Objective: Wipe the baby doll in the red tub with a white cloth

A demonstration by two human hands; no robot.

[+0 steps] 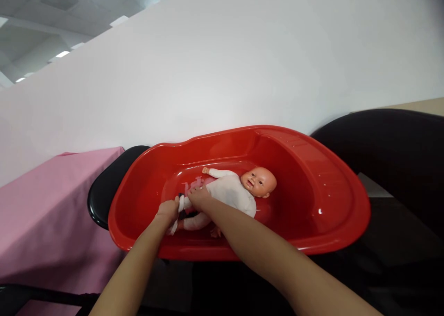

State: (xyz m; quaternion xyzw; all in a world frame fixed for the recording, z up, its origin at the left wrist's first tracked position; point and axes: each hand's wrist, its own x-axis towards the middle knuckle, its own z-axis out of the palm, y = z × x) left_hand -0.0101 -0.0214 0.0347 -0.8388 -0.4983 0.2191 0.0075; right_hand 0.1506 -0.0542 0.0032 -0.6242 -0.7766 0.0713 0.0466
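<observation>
A baby doll [229, 189] with a bald head and a white top lies on its back, head toward the right, inside a red baby bathtub [338, 200]. At the doll's leg end, my left hand [168, 211] is closed on a bunched white cloth with dark parts [181, 204], perhaps clothing; its exact kind is unclear. My right hand [199, 197] is wrapped round one of the doll's legs, just right of the cloth. The other leg stretches left below it. A small pink object [194, 183] beside the doll is partly hidden.
Behind the tub rises a white wall [222, 75]. A pink cloth [58, 200] drapes a surface at the left. Black rounded chair-like shapes [104, 191] flank the tub, with a larger black one [395, 145] at the right.
</observation>
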